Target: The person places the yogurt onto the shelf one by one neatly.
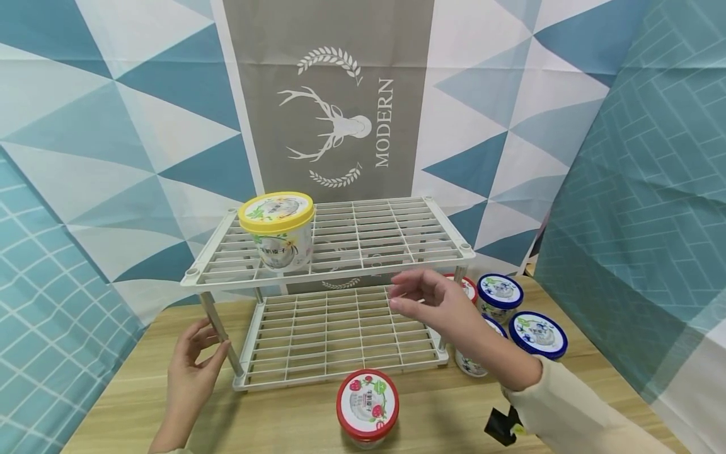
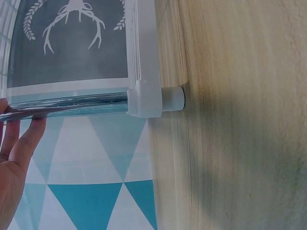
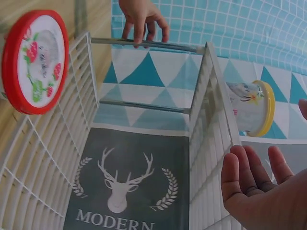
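A white two-tier rack point(image 1: 340, 260) with metal posts stands on the wooden table. My left hand point(image 1: 194, 364) grips its front left post point(image 2: 86, 106), thumb in front and fingers at the far side. My right hand point(image 1: 433, 302) hovers before the upper shelf's front edge, holding nothing, its fingers loosely bent. On the upper shelf, at the left, stands a tub with a yellow lid point(image 1: 278, 236); the right wrist view also shows this tub point(image 3: 252, 108). A tub with a red lid point(image 1: 367, 407) and strawberry print sits on the table in front of the lower shelf.
Several tubs with blue lids point(image 1: 537, 335) stand right of the rack, with another red-lidded tub point(image 1: 468, 289) partly hidden behind my right hand. A small black object point(image 1: 501, 426) shows by the right sleeve. Patterned cloth point(image 1: 334, 126) hangs behind the rack and on both sides.
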`<action>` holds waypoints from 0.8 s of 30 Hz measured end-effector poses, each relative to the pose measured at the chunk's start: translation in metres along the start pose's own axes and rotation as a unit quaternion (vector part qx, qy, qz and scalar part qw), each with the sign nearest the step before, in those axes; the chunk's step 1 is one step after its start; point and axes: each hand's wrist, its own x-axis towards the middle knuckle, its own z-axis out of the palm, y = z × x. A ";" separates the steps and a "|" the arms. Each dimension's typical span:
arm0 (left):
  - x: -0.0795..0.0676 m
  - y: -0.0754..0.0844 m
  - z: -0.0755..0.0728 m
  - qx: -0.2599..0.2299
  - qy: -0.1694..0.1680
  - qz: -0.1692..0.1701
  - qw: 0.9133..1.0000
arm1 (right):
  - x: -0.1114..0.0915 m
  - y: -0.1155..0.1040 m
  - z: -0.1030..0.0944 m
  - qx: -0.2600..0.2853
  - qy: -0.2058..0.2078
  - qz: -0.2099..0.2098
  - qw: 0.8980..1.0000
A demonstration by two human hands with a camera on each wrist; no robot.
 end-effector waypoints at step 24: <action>-0.001 -0.001 0.000 -0.012 0.002 0.022 1.000 | -0.030 0.082 0.005 0.044 -0.048 0.059 0.996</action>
